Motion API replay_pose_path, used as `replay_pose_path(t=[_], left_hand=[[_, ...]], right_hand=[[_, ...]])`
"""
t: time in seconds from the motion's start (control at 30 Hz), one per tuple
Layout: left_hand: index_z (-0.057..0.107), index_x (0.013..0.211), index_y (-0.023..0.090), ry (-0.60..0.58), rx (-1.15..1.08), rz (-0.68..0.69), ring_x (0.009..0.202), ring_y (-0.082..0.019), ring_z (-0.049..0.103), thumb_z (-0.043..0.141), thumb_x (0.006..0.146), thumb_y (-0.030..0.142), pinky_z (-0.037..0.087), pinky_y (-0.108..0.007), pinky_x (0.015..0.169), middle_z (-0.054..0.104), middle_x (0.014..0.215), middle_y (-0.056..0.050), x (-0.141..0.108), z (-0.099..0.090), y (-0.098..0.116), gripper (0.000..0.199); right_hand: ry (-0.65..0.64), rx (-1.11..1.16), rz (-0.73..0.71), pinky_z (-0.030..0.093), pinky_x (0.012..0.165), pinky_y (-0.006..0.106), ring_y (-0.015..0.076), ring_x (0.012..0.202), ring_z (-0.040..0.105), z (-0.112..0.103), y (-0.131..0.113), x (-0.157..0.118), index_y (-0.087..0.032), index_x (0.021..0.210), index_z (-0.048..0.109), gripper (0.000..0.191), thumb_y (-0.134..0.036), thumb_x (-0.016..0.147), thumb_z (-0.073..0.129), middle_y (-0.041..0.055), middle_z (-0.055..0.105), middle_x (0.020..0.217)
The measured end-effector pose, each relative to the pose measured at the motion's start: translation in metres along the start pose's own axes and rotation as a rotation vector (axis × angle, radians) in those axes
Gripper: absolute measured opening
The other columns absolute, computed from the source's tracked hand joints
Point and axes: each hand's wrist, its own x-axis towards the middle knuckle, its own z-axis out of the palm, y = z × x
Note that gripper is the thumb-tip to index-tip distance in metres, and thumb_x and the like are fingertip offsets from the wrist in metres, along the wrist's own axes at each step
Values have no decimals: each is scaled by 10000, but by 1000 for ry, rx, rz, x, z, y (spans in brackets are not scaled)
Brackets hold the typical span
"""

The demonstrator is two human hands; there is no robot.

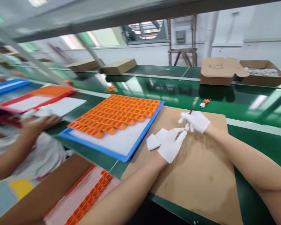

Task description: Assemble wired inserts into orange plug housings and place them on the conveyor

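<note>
My right hand (195, 121), in a white glove, is closed around a thin dark stick-like tool with a pale upper end (195, 103). The tool slants up from my fingers; its lower tip is hidden. My left hand (171, 142), also white-gloved, has thumb and forefinger drawn close together at the right fingertips. Anything pinched there is too small to make out. A folded white cloth or paper (153, 142) lies against the left side of my left hand. Both hands are above a brown cardboard sheet (196, 178) on the green table.
Left of the cardboard, a blue-rimmed tray (125, 157) bears rows of orange cups (117, 112). A carton (60, 184) with more orange cups stands in front. Boxes (217, 72) and a small orange-white piece (204, 103) are behind. A co-worker's hand (39, 120) is at left.
</note>
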Motion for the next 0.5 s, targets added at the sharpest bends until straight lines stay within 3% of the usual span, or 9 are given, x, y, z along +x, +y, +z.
replay_pose_path(t=[0.1, 0.2, 0.3, 0.37, 0.5], left_hand=[[712, 1067, 233, 188, 166, -35, 876, -201, 693, 586, 935, 384, 543, -355, 868, 754, 1013, -37, -6, -32, -1, 237], [697, 839, 209, 369, 351, -89, 994, -276, 662, 590, 903, 355, 500, -430, 962, 727, 953, -84, -12, -88, -17, 192], [670, 804, 187, 580, 612, -330, 1072, -338, 597, 631, 843, 367, 435, -531, 1035, 687, 896, -103, -17, -143, -46, 188], [669, 853, 172, 556, 722, -446, 1122, -369, 545, 650, 825, 447, 449, -565, 1000, 657, 911, -103, -21, -167, -65, 277], [626, 727, 190, 447, 776, -452, 1088, -314, 504, 625, 829, 454, 455, -526, 994, 569, 758, -32, -25, -189, -81, 283]], right_hand=[[71, 48, 18, 426, 405, 238, 108, 385, 522, -13, 4, 16, -134, 770, 709, 525, -615, 937, 585, 56, 655, 565], [223, 77, 1, 485, 462, 237, 116, 490, 612, -23, 10, 24, -149, 949, 729, 497, -631, 896, 623, 107, 755, 854], [319, 50, -66, 492, 478, 244, 136, 528, 641, -28, 21, 22, -202, 1112, 720, 531, -667, 880, 610, 77, 759, 894], [359, 16, -162, 484, 476, 262, 149, 515, 627, -29, 32, 21, -220, 1160, 712, 556, -686, 906, 544, 50, 741, 820], [442, -192, -370, 553, 626, 333, 181, 613, 646, -35, 54, 25, -248, 1154, 708, 493, -622, 964, 448, 36, 730, 842]])
